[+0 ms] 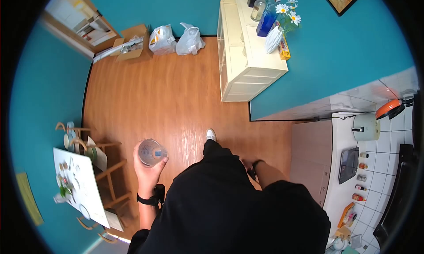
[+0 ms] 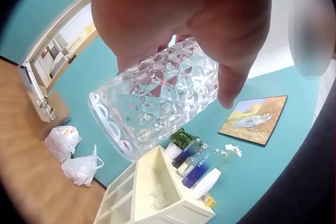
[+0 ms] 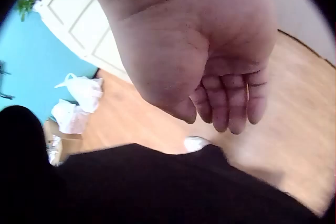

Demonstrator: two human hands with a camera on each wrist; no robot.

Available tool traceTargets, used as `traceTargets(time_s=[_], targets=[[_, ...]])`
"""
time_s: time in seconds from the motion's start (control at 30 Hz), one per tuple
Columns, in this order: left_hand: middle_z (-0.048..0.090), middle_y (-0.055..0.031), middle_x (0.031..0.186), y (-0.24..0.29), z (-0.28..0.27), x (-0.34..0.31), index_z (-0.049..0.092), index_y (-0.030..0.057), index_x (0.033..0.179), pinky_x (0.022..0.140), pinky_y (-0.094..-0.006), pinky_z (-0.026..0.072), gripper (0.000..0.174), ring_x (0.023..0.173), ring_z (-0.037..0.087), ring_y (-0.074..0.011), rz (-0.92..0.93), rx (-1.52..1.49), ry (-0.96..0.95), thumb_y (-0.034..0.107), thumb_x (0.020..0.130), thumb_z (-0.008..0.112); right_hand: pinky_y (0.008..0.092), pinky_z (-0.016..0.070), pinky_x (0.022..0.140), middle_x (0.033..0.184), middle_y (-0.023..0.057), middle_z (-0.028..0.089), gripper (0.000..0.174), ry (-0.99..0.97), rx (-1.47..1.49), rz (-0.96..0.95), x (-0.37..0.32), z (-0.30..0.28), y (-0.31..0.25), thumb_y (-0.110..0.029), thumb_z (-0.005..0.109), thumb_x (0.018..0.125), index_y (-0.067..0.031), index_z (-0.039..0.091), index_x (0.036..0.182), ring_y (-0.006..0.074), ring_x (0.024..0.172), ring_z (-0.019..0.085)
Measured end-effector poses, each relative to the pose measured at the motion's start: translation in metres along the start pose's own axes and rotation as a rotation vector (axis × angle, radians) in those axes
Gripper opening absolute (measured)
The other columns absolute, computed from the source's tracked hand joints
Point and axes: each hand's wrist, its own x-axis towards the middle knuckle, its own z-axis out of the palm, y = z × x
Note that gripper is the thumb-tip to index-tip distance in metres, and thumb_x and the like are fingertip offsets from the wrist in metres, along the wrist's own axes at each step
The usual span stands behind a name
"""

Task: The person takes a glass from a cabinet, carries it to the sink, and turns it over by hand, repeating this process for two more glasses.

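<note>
My left hand (image 1: pixel 149 173) grips a clear drinking glass (image 1: pixel 151 153) out in front of the body, over the wooden floor. In the left wrist view the glass (image 2: pixel 157 100) has a faceted diamond pattern and lies tilted, with fingers and thumb (image 2: pixel 231 85) wrapped round its side. No liquid shows inside it. My right hand (image 3: pixel 210 61) hangs down beside the dark clothing, its fingers loosely curled with nothing in them; in the head view the right hand (image 1: pixel 250 165) is partly hidden by the body.
A cream cabinet (image 1: pixel 260 79) carries blue bottles and a white vase of daisies. White plastic bags (image 1: pixel 190 41) and a cardboard box (image 1: pixel 134 42) stand by the far wall. At left is a white dining table (image 1: pixel 90 183) with chairs; at right, a kitchen counter (image 1: pixel 342 152).
</note>
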Motion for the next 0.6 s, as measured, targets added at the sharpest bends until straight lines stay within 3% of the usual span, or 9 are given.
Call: traceTargets(time_s=[0.03, 0.07, 0.17, 0.3, 0.43, 0.5, 0.53, 0.57, 0.6], targets=[[0.056, -0.0099, 0.123, 0.007, 0.001, 0.026, 0.044, 0.0005, 0.134, 0.102, -0.0366, 0.0452, 0.079, 0.116, 0.056, -0.0215, 0.005, 0.008, -0.024, 0.004, 0.068, 0.086, 0.0561, 0.0473, 0.061, 0.092, 0.023, 0.066, 0.026, -0.145, -0.192, -0.055, 0.068, -0.042, -0.046, -0.023, 0.055, 0.088, -0.0005, 0.065, 0.098, 0.0364, 0.07, 0.059], [0.056, -0.0103, 0.125, 0.016, 0.001, 0.052, 0.043, 0.0003, 0.135, 0.102, -0.0368, 0.045, 0.079, 0.116, 0.055, -0.0219, -0.028, -0.018, -0.031, 0.002, 0.068, 0.085, 0.0457, 0.0355, 0.041, 0.066, 0.0131, 0.057, 0.02, 0.335, 0.0, -0.463, 0.007, 0.006, -0.099, -0.022, 0.052, 0.091, -0.0056, 0.059, 0.08, 0.0273, 0.049, 0.046], [0.052, -0.0118, 0.13, 0.022, 0.001, 0.118, 0.039, 0.0004, 0.139, 0.104, -0.0373, 0.0437, 0.083, 0.119, 0.053, -0.0228, -0.052, -0.058, -0.056, -0.001, 0.069, 0.084, 0.0335, 0.0382, 0.041, 0.066, 0.0057, 0.057, 0.018, 0.375, 0.056, -0.76, -0.074, 0.022, -0.266, -0.019, 0.054, 0.093, -0.0074, 0.057, 0.08, 0.0162, 0.05, 0.051], [0.05, -0.0131, 0.132, -0.005, 0.006, 0.217, 0.035, 0.0021, 0.141, 0.106, -0.0381, 0.0411, 0.085, 0.124, 0.049, -0.0238, -0.032, -0.025, 0.028, 0.004, 0.071, 0.084, 0.0301, 0.045, 0.044, 0.067, 0.0059, 0.059, 0.015, 0.33, 0.223, -0.964, -0.133, 0.031, -0.425, -0.017, 0.057, 0.091, -0.0047, 0.06, 0.084, 0.0168, 0.051, 0.057], [0.05, -0.0113, 0.131, -0.043, 0.006, 0.326, 0.04, 0.0025, 0.135, 0.107, -0.0369, 0.0387, 0.074, 0.124, 0.049, -0.0232, 0.025, 0.003, -0.028, 0.004, 0.074, 0.083, 0.0288, 0.0488, 0.048, 0.066, 0.0064, 0.061, 0.017, 0.441, 0.137, -0.951, -0.132, 0.013, -0.486, -0.019, 0.061, 0.091, -0.0013, 0.063, 0.09, 0.0157, 0.053, 0.059], [0.051, -0.0126, 0.129, -0.06, 0.006, 0.389, 0.041, 0.002, 0.135, 0.106, -0.0371, 0.0399, 0.079, 0.123, 0.049, -0.0239, -0.016, 0.048, -0.061, 0.007, 0.07, 0.086, 0.0443, 0.0496, 0.057, 0.065, 0.0212, 0.064, 0.023, 0.766, -0.259, -1.043, -0.089, -0.017, -0.483, -0.017, 0.06, 0.08, 0.0016, 0.068, 0.07, 0.03, 0.058, 0.064], [0.053, -0.0125, 0.128, -0.062, 0.007, 0.421, 0.043, 0.0016, 0.133, 0.104, -0.037, 0.0414, 0.076, 0.12, 0.051, -0.0238, 0.025, 0.13, -0.1, 0.005, 0.071, 0.085, 0.0458, 0.0497, 0.059, 0.068, 0.019, 0.066, 0.018, 0.687, -0.193, -0.735, -0.093, -0.017, -0.478, -0.011, 0.057, 0.078, -0.0006, 0.071, 0.077, 0.0321, 0.065, 0.066], [0.053, -0.0125, 0.128, -0.06, 0.009, 0.455, 0.043, 0.0016, 0.133, 0.104, -0.037, 0.0414, 0.076, 0.12, 0.051, -0.0238, 0.033, 0.13, -0.14, 0.005, 0.071, 0.085, 0.0457, 0.0499, 0.061, 0.073, 0.0201, 0.068, 0.018, 0.689, 0.347, -0.796, -0.019, -0.026, -0.457, -0.012, 0.059, 0.078, -0.0026, 0.074, 0.079, 0.0316, 0.07, 0.068], [0.054, -0.0125, 0.127, -0.057, 0.013, 0.485, 0.044, 0.0014, 0.133, 0.104, -0.0371, 0.0421, 0.075, 0.119, 0.052, -0.0238, 0.035, 0.13, -0.195, 0.005, 0.071, 0.085, 0.0445, 0.0509, 0.063, 0.075, 0.0201, 0.07, 0.018, 0.729, 0.07, -0.541, -0.168, 0.021, -0.464, -0.012, 0.061, 0.078, -0.0025, 0.075, 0.085, 0.0291, 0.071, 0.068]])
